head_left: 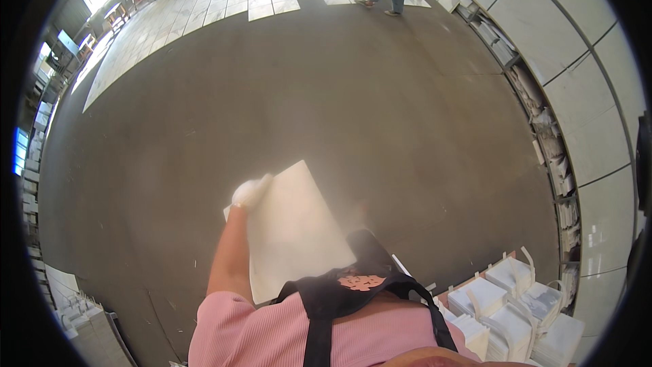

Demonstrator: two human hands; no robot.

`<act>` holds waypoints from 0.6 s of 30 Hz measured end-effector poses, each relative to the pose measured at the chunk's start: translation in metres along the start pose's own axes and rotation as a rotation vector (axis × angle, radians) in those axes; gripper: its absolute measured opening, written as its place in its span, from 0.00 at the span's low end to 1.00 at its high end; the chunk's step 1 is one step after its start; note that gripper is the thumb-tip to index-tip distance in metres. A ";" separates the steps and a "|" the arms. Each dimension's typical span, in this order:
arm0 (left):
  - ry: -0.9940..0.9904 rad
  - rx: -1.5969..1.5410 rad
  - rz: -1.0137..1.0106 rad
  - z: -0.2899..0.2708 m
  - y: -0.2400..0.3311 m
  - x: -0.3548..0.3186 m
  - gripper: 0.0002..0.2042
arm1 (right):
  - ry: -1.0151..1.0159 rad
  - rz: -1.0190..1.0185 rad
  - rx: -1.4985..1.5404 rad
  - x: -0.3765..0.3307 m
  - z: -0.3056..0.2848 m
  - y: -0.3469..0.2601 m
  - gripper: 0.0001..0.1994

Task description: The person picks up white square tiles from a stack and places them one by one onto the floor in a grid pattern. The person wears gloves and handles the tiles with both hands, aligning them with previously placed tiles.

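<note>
A: Where is the pale slab point(299, 231) to be found?

B: In front of the dark apron point(319, 299), above the brown-grey floor point(407, 129). It is set aslant, and its near edge is partly covered by the apron.

A: And how is it held?

B: Its far edge is gripped by the white-covered left hand point(251, 192), nearer the left corner than the right. The fingers are closed on the slab. The right hand is not shown, so whether it is wide, narrow or holding something cannot be told.

A: Which step is in hand, then?

B: A single slab appears to be supported close to the body, as in a carry, though with that haze over the middle of the view, a pause for handling cannot be ruled out.

A: What is called for by the next move?

B: A firm hold on that edge, in all likelihood, with the near end steadied and the corners guarded from knocks. Care would also be needed near the stacks of white tiles point(479, 295), lower right.
</note>
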State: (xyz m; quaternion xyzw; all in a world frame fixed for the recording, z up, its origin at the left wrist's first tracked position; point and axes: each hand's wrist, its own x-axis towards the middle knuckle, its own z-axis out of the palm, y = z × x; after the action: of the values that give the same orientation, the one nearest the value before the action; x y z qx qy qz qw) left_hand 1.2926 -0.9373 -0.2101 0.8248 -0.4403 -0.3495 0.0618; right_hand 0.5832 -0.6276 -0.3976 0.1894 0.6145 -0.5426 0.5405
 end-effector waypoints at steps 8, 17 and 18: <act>0.115 -0.230 -0.215 -0.054 0.022 0.113 0.40 | 0.178 0.179 0.030 0.086 0.234 -0.028 0.12; 0.223 -0.293 -0.164 -0.114 0.120 0.252 0.37 | 0.064 0.070 -0.020 0.107 0.538 -0.107 0.09; 0.185 -0.293 -0.158 -0.124 0.135 0.274 0.38 | 0.042 0.067 -0.014 0.107 0.571 -0.115 0.09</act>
State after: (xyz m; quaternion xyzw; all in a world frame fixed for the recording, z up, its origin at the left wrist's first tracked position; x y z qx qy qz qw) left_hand 1.3792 -1.2556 -0.2050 0.8676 -0.3107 -0.3362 0.1940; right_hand 0.7142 -1.2022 -0.3388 0.2177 0.6227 -0.5159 0.5466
